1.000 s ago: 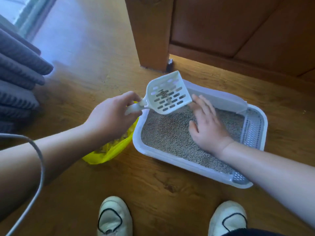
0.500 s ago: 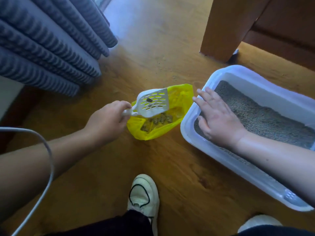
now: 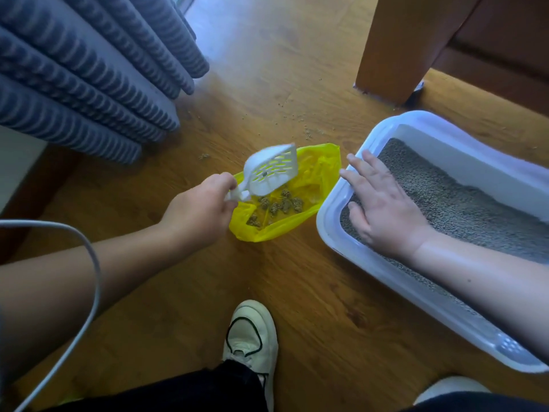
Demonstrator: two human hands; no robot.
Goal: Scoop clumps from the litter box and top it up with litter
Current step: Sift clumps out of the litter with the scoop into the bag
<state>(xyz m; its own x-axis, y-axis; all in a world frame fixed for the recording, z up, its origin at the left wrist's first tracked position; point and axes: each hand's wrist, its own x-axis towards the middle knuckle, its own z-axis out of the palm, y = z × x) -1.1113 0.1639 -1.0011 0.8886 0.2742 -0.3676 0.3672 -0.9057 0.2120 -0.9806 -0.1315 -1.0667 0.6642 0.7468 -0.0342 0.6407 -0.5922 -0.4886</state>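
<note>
Left hand grasping scoop above yellow bag holding clumps, right hand released, flat on litter in box.

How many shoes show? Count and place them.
2. One white shoe at bottom centre; a second shoe at bottom right, mostly hidden.

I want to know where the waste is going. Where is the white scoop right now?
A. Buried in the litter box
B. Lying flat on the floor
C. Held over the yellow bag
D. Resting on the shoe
C: the left hand grips the scoop by its handle above the yellow bag, which holds clumps.
</note>
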